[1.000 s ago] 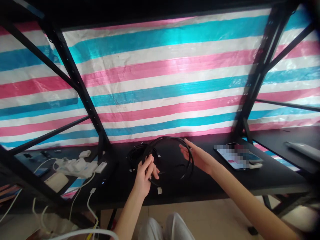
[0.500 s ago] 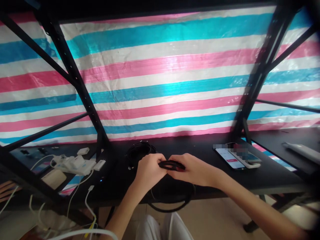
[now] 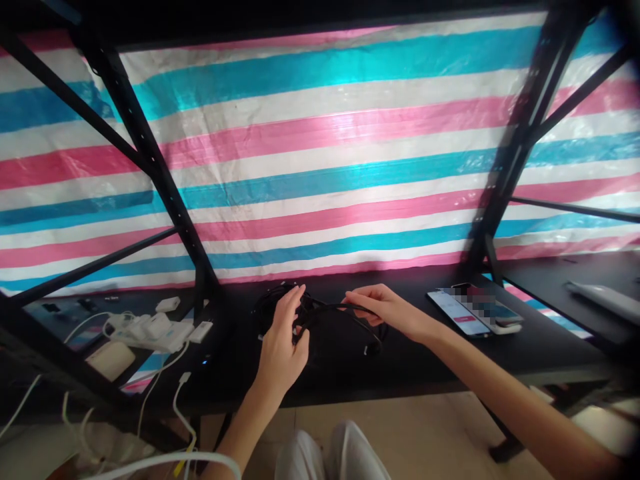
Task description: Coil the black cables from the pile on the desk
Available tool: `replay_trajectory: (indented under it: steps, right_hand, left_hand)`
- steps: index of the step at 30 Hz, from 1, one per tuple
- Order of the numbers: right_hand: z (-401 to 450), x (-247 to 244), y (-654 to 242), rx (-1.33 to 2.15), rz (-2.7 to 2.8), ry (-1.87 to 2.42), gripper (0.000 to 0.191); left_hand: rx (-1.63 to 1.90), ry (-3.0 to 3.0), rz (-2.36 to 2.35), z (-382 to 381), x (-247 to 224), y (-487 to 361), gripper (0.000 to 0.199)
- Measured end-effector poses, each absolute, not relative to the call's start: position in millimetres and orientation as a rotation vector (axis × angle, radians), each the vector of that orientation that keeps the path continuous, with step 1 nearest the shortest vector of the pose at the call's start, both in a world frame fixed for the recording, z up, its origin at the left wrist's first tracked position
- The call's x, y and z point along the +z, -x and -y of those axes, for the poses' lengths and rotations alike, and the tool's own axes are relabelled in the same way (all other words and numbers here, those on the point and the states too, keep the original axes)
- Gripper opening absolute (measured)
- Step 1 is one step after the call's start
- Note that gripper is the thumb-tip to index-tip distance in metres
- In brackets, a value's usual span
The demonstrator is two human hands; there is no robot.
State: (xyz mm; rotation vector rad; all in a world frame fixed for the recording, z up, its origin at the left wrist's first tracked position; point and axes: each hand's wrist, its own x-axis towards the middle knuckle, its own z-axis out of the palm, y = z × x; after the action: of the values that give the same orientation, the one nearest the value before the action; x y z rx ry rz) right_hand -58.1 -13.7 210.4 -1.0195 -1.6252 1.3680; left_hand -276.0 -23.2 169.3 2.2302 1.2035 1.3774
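A black cable (image 3: 333, 307) arcs between my two hands over the dark table. My right hand (image 3: 383, 308) is closed, its thumb and fingers pinching the cable. A loose end with a pale tip (image 3: 367, 349) hangs below that hand. My left hand (image 3: 284, 343) is open, fingers stretched and thumb apart, beside the cable's left part; whether it touches the cable I cannot tell. Behind the left hand lies a coil of black cable (image 3: 264, 308), partly hidden by the fingers.
Phones (image 3: 463, 313) lie on the table at the right. At the left is a white power strip (image 3: 163, 331) with several plugs and white cables. Black shelf posts (image 3: 160, 173) frame a striped plastic sheet (image 3: 325, 140). The table's front edge (image 3: 400, 393) runs above my knees.
The hands have moved apart. My left hand has opened and turned upright, and my right hand has shifted right with the cable. The loop hanging below the table edge has been raised.
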Motion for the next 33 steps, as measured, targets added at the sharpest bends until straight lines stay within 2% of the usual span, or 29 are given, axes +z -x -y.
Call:
replay_trajectory:
  steps: [5,9,11,14,17,19,21,24,26,29,31,33]
  right_hand:
    - [19,217,61,1.315,1.719,0.958,0.041]
    - [27,219,63,0.915,1.918,1.028,0.027]
    - [29,220,63,0.805,1.965,1.006,0.027]
    - [30,223,61,0.751,2.015,0.914,0.03]
    - [31,227,58,0.658,2.093,0.838,0.03]
    - [31,228,55,0.566,2.149,0.831,0.032]
    - [28,228,51,0.474,2.157,0.871,0.032]
    - [23,227,45,0.386,2.078,0.916,0.028]
    - [22,227,43,0.372,2.024,0.916,0.028]
    - [23,228,45,0.456,1.943,0.928,0.032]
    - [24,227,48,0.584,1.875,0.905,0.025]
    - [23,224,51,0.675,1.806,0.884,0.026]
  left_hand:
    - [1.397,-2.401,-1.251,27,180,275,0.062]
    - [1.464,-2.283,-1.296,28,190,274,0.052]
    - [1.492,-2.224,-1.316,28,196,274,0.049]
    - [1.448,-2.287,-1.346,26,202,276,0.061]
    - [1.236,-2.391,-1.229,22,201,277,0.079]
    - [1.12,-2.367,-1.125,21,196,276,0.081]
    - [1.106,-2.299,-1.088,20,190,273,0.071]
    - [1.173,-2.183,-1.137,20,183,267,0.035]
    - [1.241,-2.101,-1.179,20,181,264,0.019]
    - [1.353,-1.96,-1.199,22,181,260,0.018]
    - [1.416,-1.848,-1.181,24,181,257,0.019]
    - [1.444,-1.734,-1.183,26,183,254,0.023]
